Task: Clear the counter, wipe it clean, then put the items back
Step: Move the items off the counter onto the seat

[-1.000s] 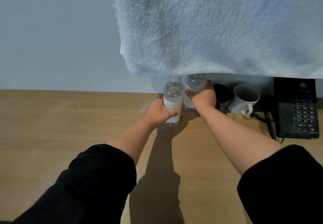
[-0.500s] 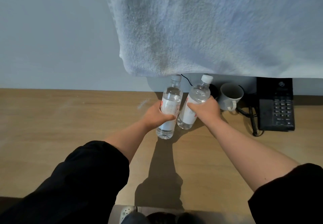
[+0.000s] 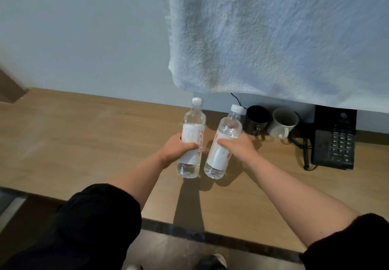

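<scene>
Hanging across the upper right, a white terry towel [image 3: 273, 37] with a nubby, looped pile is the biggest thing here, and its lower hem hides the wall above the black telephone [image 3: 334, 139]. Far left of the telephone is a smooth, pale grey-blue wall [image 3: 84, 27]. Below it the wooden counter [image 3: 73, 132], a matte light-brown plank grain, runs leftward from the telephone. Two black sleeves are pushed up to the elbows, leaving both forearms bare.

The telephone is one boxy plastic set with a keypad, at the counter's back right. Its single coiled cord [image 3: 305, 153] loops on its left side.

Two clear plastic water bottles are well left of the telephone. Each is cylindrical with a white paper label printed in red and a white screw cap. The left bottle [image 3: 194, 118] is upright. The right bottle [image 3: 228, 125], nearer the telephone, tilts with its cap toward the telephone. The left hand [image 3: 179, 146] wraps its fingers round the left bottle's label, and the right hand [image 3: 240, 145] wraps round the right bottle's middle. Whether their bases touch the counter I cannot tell.

Two glossy round mugs sit between the bottles and the telephone. The white mug [image 3: 284, 122] is just left of the telephone and the black mug [image 3: 257, 118] is beside it, farther left.
</scene>
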Demonstrator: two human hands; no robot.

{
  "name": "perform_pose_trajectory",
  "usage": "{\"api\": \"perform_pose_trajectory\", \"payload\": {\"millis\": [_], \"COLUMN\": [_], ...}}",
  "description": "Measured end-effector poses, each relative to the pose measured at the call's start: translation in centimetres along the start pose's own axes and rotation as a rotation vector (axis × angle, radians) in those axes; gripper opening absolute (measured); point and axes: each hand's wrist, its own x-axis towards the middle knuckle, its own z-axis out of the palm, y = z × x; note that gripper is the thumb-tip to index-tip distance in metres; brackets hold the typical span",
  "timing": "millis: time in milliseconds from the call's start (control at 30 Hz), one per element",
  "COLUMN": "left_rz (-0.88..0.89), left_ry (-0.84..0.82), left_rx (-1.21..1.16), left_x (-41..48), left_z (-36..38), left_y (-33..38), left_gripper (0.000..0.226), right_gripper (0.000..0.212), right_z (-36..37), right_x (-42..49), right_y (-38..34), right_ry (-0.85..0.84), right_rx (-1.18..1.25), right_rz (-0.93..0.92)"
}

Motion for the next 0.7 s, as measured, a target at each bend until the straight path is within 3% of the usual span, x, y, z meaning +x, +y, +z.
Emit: {"api": "perform_pose_trajectory", "payload": {"millis": [267, 433, 700], "left_rz": [0.012, 0.012, -0.026], "left_ry": [0.097, 0.170, 0.353], "left_rx": [-0.060, -0.120, -0.218], "left_x": [-7.7, -14.9, -25.5], "left_z": [-11.7, -21.5, -37.1], "left_y": [-3.3, -7.0, -13.1], "left_gripper": [0.042, 0.040, 0.022], "right_gripper": [0.037, 0.025, 0.034], "right_z": [11.6, 22.8, 41.0], "right_x": [-4.6, -8.2, -14.1], "right_y": [-5.5, -8.5, -13.6], "right_ry": [-0.131, -0.194, -0.328], "right_rx": [0.012, 0.150, 0.150], "right_rz": [-0.103, -0.065, -0.121]}}
